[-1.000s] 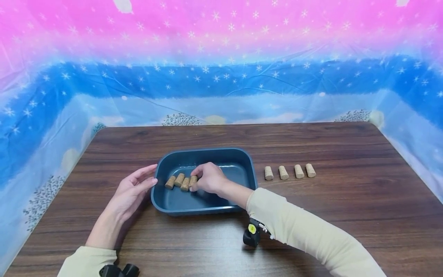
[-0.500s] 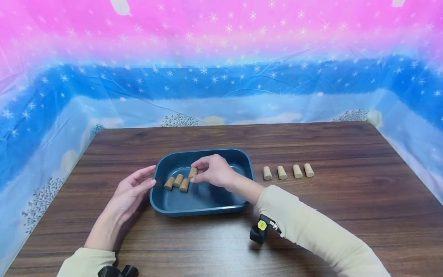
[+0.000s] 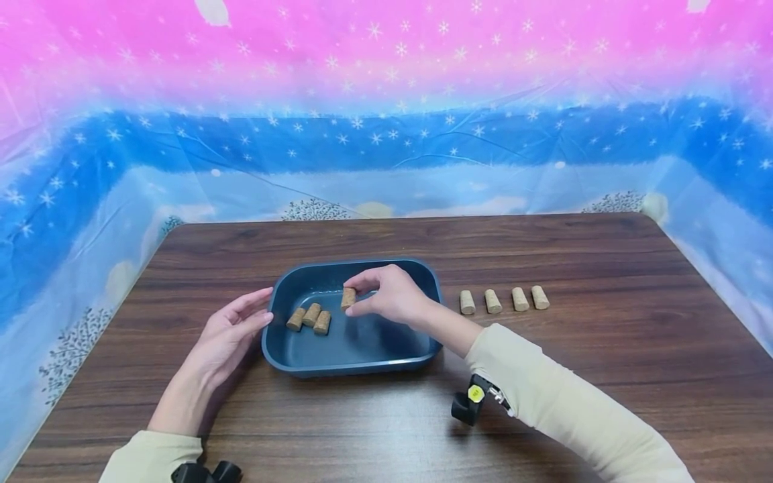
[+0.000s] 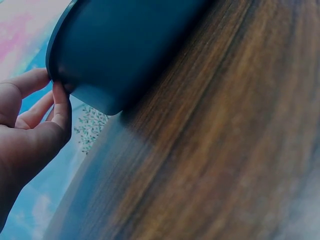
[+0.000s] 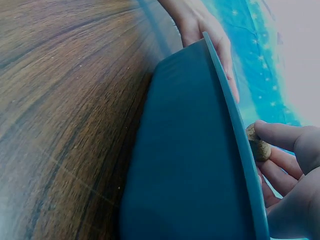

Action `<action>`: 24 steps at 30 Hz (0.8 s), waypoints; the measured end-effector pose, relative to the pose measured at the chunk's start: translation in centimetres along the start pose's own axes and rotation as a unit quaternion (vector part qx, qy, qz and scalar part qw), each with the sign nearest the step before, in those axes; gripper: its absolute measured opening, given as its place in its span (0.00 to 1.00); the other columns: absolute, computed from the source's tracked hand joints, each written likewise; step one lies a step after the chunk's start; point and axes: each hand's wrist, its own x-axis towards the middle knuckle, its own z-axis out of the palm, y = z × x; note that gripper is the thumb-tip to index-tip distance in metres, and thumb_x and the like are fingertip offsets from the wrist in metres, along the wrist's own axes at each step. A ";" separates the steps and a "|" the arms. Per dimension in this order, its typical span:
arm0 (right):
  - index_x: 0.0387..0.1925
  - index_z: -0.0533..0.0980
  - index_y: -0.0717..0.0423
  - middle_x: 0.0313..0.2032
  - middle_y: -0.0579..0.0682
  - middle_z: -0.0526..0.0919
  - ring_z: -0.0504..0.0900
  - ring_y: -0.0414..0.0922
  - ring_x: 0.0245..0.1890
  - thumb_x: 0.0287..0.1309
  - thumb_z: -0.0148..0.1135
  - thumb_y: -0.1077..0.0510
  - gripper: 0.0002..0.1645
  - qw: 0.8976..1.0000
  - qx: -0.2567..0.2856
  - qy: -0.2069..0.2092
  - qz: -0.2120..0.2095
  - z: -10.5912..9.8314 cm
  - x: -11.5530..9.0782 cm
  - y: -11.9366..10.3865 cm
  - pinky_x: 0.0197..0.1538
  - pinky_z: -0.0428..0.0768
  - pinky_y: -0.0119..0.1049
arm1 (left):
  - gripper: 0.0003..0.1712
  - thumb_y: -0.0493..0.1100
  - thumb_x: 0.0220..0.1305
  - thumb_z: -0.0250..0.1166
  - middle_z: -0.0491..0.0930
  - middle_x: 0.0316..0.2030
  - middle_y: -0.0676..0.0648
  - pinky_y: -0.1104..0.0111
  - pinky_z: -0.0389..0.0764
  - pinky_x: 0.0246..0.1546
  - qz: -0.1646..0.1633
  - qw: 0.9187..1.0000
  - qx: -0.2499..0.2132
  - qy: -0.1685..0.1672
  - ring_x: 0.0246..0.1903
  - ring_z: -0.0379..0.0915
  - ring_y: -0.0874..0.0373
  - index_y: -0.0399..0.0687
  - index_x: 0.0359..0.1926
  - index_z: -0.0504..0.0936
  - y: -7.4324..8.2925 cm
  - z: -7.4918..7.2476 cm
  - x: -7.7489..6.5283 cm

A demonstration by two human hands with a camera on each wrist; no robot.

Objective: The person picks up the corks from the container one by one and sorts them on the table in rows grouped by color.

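In the head view, my right hand (image 3: 395,295) pinches a cork stopper (image 3: 348,298) between thumb and fingertips, raised over the inside of a dark blue rectangular tub (image 3: 356,367). Three more cork stoppers (image 3: 312,314) lie close together on the tub's floor, toward its left side. At the tub's left end, my left hand (image 3: 226,335) touches the outer wall near the rim with extended fingertips and thumb. The right wrist view shows the held cork (image 5: 259,145) just beyond the tub's rim. From the left wrist, the tub's wall (image 4: 120,55) hides everything inside.
To the right of the tub, several paler cork stoppers (image 3: 493,302) lie in a row on the dark wood-grain table (image 3: 604,376). A pink and blue snowflake-print cloth (image 3: 386,134) hangs behind the table and along its sides.
My right hand has lifted one cork stopper off the group in the tub and moved it slightly to the right and up. The left hand stays at the tub's end.
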 end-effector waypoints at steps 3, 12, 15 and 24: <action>0.53 0.81 0.54 0.48 0.47 0.82 0.77 0.45 0.53 0.51 0.74 0.60 0.25 1.000 -0.004 0.002 -0.006 -0.3 -0.5 0.1 0.49 0.79 0.39 | 0.19 0.32 0.67 0.61 0.75 0.51 0.55 0.76 0.73 0.53 0.002 1.000 -0.005 -0.001 0.51 0.73 0.65 0.51 0.56 0.77 0.0 0.0 0.1; 0.54 0.80 0.52 0.48 0.44 0.83 0.76 0.43 0.52 0.51 0.74 0.58 0.27 1.000 -0.003 0.010 -0.014 -1.8 -1.6 0.8 0.49 0.78 0.41 | 0.18 0.31 0.66 0.61 0.75 0.51 0.54 0.76 0.73 0.52 0.000 1.000 -0.013 0.002 0.50 0.74 0.64 0.55 0.52 0.79 0.0 0.0 0.0; 0.55 0.80 0.52 0.49 0.45 0.82 0.76 0.44 0.52 0.51 0.73 0.57 0.27 1.000 -0.007 0.015 -0.015 -2.4 -1.9 1.2 0.50 0.78 0.42 | 0.18 0.31 0.66 0.61 0.75 0.51 0.54 0.76 0.73 0.52 -0.001 1.000 -0.013 0.003 0.50 0.74 0.64 0.54 0.53 0.80 0.0 0.0 0.0; 0.54 0.80 0.56 0.47 0.48 0.82 0.76 0.49 0.51 0.51 0.73 0.58 0.27 0.999 0.006 0.035 -0.028 -4.2 -3.1 2.5 0.46 0.79 0.41 | 0.18 0.32 0.66 0.61 0.75 0.51 0.55 0.76 0.73 0.52 0.000 1.000 -0.008 0.004 0.51 0.73 0.64 0.53 0.54 0.79 -0.1 0.0 0.0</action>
